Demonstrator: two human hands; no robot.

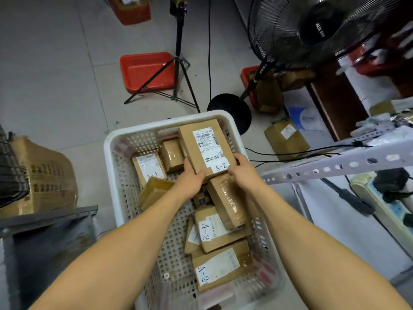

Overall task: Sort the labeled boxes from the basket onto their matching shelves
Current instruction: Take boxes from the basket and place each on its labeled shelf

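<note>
Over the white plastic basket [116,139], its walls and floor punched with a grid of small holes, both hands are clamped on one flat rectangular cardboard box [206,148]: the left hand [190,177] grips its near-left corner, the right hand [242,172] its near-right edge. The box carries a glossy white shipping label with a barcode and a tag reading A-2, and sits raised above the others at the basket's far end. Beneath lie more brown cartons, some wrapped in shiny tape, among them an A-1 box [148,167] at the left and two more A-2 boxes [214,231] nearer me. A perforated grey metal shelf rail [348,163] crosses at the right, and a black wire-caged fan [312,30] stands on the tiled floor beyond.
</note>
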